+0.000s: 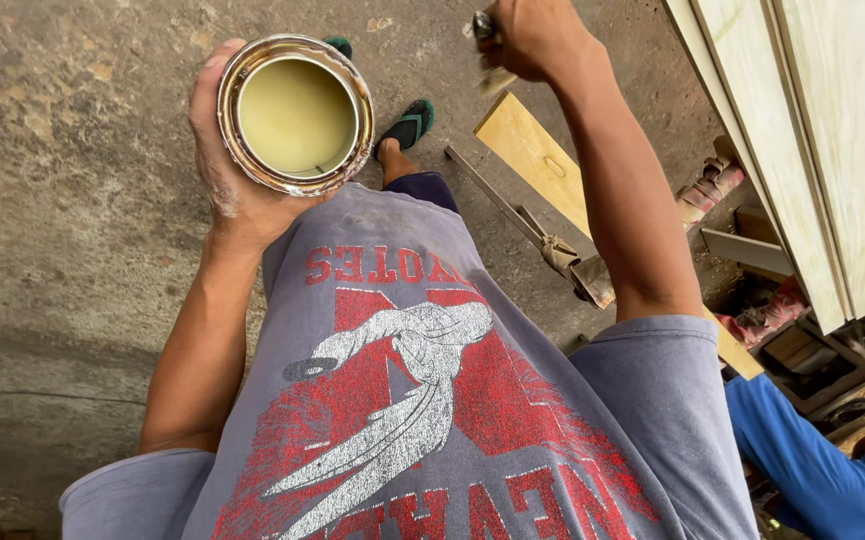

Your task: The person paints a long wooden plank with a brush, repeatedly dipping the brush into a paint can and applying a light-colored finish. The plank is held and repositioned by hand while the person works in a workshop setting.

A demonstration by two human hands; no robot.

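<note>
My left hand (228, 170) grips an open metal can (296, 113) from its side, holding it upright at chest height. Pale yellowish liquid fills the can. My right hand (533, 35) is raised at the top of the view, closed around a paintbrush (490, 55) whose light bristles point down below the fist. I look down over my grey shirt with a red and white print (423, 400) and see one foot in a green sandal (408, 125) on the concrete floor.
A light wooden plank (543, 165) and a long-handled metal tool (543, 245) lie on the floor under my right arm. Pale wooden panels (823, 150) stand at the right. Another person in a blue sleeve (813, 470) crouches at the lower right among clutter.
</note>
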